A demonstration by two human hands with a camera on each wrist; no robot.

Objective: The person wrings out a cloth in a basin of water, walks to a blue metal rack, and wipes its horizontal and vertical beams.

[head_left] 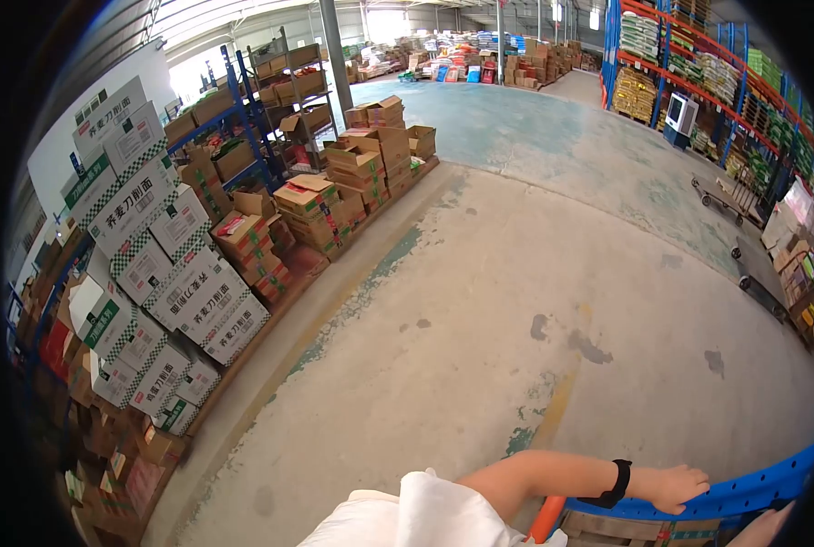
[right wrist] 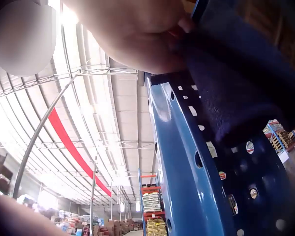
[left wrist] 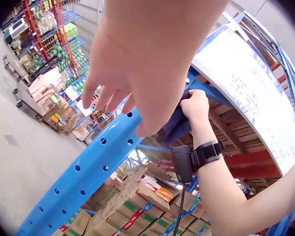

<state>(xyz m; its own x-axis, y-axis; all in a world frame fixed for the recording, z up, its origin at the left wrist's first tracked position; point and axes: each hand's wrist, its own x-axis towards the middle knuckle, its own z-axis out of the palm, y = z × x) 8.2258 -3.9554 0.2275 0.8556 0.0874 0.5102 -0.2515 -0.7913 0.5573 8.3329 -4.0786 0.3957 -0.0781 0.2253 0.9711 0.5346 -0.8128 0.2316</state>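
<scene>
My left hand (head_left: 679,489) is beside a blue perforated rack post (head_left: 762,481); whether it touches the post cannot be told. In the left wrist view that hand (left wrist: 137,69) has its fingers loosely extended, holding nothing, over the blue post (left wrist: 91,160). My right hand (left wrist: 195,105) grips a dark blue cloth (left wrist: 176,125) against the post's upper part. Seen from the right wrist, the cloth (right wrist: 226,93) hangs from the right hand (right wrist: 142,44) over the perforated face of the post (right wrist: 179,157). Only part of the right hand (head_left: 767,527) shows in the head view.
White cartons (head_left: 138,210) are stacked high at the left, with brown cartons (head_left: 357,164) beyond them. Trolleys (head_left: 721,196) stand on the concrete floor (head_left: 407,346) at the right. A white sheet with writing (left wrist: 246,88) and cartons (left wrist: 137,206) are near the post.
</scene>
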